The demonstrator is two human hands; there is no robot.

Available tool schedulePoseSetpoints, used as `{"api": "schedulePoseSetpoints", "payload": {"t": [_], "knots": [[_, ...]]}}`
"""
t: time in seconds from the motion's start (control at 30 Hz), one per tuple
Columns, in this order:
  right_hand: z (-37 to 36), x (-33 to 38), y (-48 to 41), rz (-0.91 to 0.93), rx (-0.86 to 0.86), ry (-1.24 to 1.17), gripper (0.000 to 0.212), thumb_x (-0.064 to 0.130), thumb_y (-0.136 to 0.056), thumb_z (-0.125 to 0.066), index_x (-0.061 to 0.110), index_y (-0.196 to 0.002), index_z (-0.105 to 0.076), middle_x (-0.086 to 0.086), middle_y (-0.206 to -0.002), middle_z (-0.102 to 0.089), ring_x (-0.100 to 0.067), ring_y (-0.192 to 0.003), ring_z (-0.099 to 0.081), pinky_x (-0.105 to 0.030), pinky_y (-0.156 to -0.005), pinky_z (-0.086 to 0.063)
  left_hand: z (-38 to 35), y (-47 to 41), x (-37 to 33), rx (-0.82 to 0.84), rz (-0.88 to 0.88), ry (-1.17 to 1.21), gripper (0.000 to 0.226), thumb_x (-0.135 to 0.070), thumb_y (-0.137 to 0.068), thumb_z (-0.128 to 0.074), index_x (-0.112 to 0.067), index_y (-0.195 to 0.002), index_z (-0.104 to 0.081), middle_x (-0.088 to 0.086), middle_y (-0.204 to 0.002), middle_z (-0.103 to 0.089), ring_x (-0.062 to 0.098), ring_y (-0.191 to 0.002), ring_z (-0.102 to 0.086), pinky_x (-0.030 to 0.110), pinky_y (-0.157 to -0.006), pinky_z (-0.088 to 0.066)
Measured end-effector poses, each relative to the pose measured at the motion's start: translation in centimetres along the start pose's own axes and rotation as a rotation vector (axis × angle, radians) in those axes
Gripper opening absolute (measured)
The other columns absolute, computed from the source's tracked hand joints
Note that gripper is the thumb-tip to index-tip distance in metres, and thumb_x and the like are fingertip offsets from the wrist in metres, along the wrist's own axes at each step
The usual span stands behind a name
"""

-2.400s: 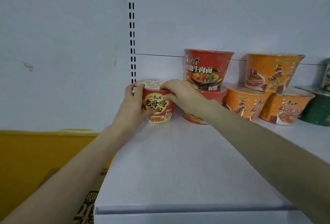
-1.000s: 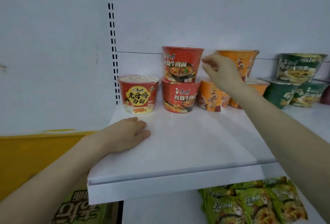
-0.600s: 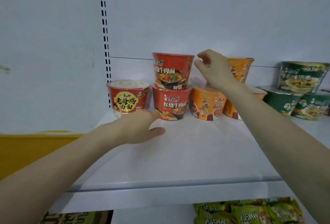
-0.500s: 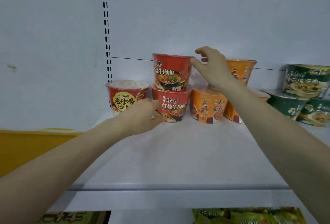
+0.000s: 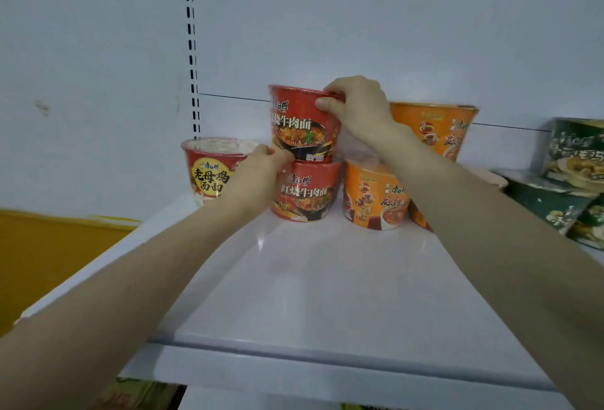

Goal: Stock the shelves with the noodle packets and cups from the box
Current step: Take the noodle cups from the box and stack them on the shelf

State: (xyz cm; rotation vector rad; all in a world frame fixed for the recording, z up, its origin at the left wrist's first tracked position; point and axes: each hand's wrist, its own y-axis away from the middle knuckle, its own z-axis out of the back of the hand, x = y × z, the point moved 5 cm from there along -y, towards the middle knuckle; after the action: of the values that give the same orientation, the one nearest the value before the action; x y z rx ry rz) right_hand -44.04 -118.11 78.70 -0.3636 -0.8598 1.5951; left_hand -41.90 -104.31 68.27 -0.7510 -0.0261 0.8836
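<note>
Two red noodle cups are stacked at the back of the white shelf (image 5: pixel 327 295). My right hand (image 5: pixel 358 109) grips the rim of the top red cup (image 5: pixel 299 125) from the right, thumb on its front. My left hand (image 5: pixel 258 171) touches that cup's lower left edge, just above the bottom red cup (image 5: pixel 305 194). A red-and-yellow cup (image 5: pixel 209 171) stands alone to the left, partly behind my left hand.
Orange cups (image 5: pixel 376 197) stand right of the stack, one more orange cup (image 5: pixel 434 128) stacked above. Green cups (image 5: pixel 575 161) fill the far right. A slotted upright (image 5: pixel 191 50) runs up the back panel. A yellow wall (image 5: pixel 49 252) lies at the left.
My right hand has moved left from the orange cups onto the top red cup's rim. My left hand has risen off the shelf to that cup's base.
</note>
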Motion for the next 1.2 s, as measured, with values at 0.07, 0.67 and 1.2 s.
{"api": "schedulePoseSetpoints", "payload": {"t": [0.07,0.67,1.2], "knots": [[0.2,-0.6,0.0,0.012,0.016,-0.088,0.029,0.025,-0.089,-0.058,0.007,-0.109,-0.066,-0.010,-0.113,-0.066,-0.023,-0.108,-0.057,-0.024,-0.085,-0.039,-0.3,-0.2,0.1,-0.003,0.019,0.018,0.030,-0.020,-0.094,-0.050,-0.015,-0.123,-0.054,0.018,-0.110,-0.051,0.037,-0.101,-0.053,0.042,-0.090,-0.046],[0.1,-2.4,0.0,-0.070,0.141,-0.259,0.056,0.040,-0.085,-0.061,0.020,-0.135,-0.044,0.002,-0.143,-0.042,-0.014,-0.131,-0.038,-0.021,-0.095,-0.030,-0.7,-1.0,0.9,-0.071,0.033,0.095,0.029,-0.021,-0.092,-0.053,-0.015,-0.121,-0.057,0.015,-0.115,-0.056,0.032,-0.102,-0.055,0.037,-0.087,-0.045],[-0.3,-3.3,-0.3,-0.090,0.007,-0.356,0.034,0.025,-0.086,-0.063,0.009,-0.116,-0.060,-0.005,-0.118,-0.060,-0.009,-0.102,-0.049,-0.024,-0.088,-0.041,-0.8,-1.4,0.5,-0.105,0.141,0.282,0.021,-0.005,-0.092,-0.049,-0.001,-0.109,-0.059,0.017,-0.111,-0.064,0.030,-0.100,-0.059,0.028,-0.080,-0.044]]}}
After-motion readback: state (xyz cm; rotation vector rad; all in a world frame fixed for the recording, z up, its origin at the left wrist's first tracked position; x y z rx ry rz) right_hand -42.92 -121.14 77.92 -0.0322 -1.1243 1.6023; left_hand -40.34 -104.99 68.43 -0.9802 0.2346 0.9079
